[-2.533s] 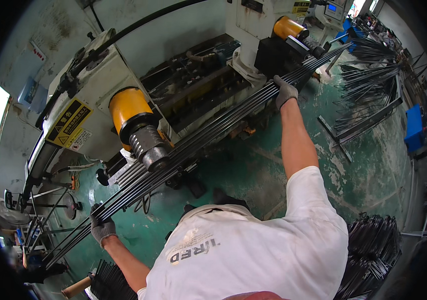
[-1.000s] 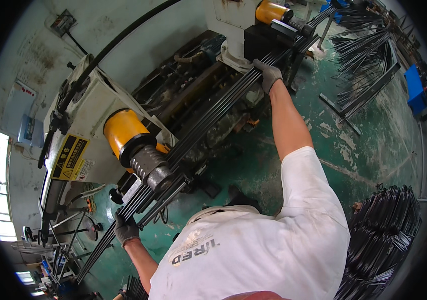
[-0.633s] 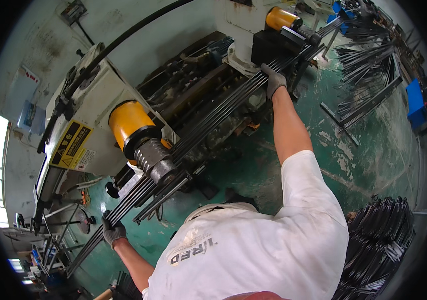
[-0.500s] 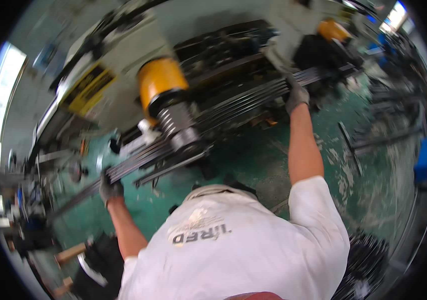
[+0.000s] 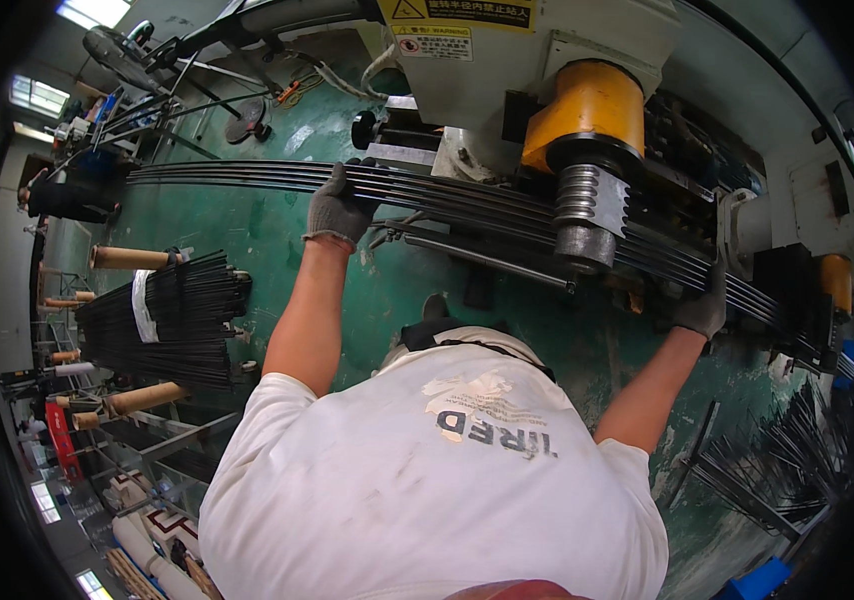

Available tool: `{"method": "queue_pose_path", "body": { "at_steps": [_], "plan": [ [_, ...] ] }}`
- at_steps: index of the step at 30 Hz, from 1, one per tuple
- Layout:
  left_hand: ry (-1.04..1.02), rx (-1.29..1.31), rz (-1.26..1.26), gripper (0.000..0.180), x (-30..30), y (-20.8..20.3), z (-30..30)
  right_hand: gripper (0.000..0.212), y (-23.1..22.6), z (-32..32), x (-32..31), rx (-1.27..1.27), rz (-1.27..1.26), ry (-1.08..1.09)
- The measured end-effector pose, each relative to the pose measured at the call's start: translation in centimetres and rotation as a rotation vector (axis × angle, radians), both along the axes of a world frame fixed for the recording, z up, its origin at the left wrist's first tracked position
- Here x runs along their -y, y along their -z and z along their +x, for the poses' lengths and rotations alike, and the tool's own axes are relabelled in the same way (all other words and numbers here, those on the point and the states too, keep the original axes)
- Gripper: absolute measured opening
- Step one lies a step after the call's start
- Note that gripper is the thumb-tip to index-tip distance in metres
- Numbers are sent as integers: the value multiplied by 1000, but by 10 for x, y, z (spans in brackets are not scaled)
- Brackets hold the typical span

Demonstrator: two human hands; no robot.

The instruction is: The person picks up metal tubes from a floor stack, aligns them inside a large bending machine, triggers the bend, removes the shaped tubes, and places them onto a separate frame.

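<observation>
Several long, dark metal tubes (image 5: pixel 247 174) lie side by side across the front of a pale machine. My left hand (image 5: pixel 340 208), in a grey glove, is closed round them left of the machine's head. Farther right my gloved right hand (image 5: pixel 704 305) grips the same tubes close to the machine's right end; its fingers are partly hidden. Between my hands, a yellow cylinder (image 5: pixel 587 105) with a ribbed steel die (image 5: pixel 592 205) below it stands over the tubes. Near a black block (image 5: pixel 802 300) the right tube ends are hard to make out.
A steel bar (image 5: pixel 487 262) juts out below the tubes. Bundled black rods (image 5: pixel 162 320) rest on a rack at left, with cardboard-coloured rolls (image 5: pixel 132 258) beside them. More dark rods (image 5: pixel 797 450) are piled at lower right. A pedestal fan (image 5: pixel 122 55) stands at far left.
The view has turned, so the machine now appears farther right and the tubes slope down to the right. Both hands still hold the tubes. The picture is sharper.
</observation>
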State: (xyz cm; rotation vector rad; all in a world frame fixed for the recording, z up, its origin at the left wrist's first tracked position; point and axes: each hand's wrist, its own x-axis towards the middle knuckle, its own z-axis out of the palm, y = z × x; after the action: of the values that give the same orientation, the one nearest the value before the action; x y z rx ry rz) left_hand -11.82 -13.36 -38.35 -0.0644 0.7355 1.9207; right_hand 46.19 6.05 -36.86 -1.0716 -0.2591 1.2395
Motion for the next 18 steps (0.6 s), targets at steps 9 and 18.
{"method": "queue_pose_path", "body": {
  "at_steps": [9, 18],
  "plan": [
    [-109, 71, 22, 41, 34, -9, -17, 37, 37, 79, -41, 132, -71, 25],
    [-216, -22, -97, 51, 74, 2, -29, 50, 31, 174, -69, 459, -197, 62]
  ]
}}
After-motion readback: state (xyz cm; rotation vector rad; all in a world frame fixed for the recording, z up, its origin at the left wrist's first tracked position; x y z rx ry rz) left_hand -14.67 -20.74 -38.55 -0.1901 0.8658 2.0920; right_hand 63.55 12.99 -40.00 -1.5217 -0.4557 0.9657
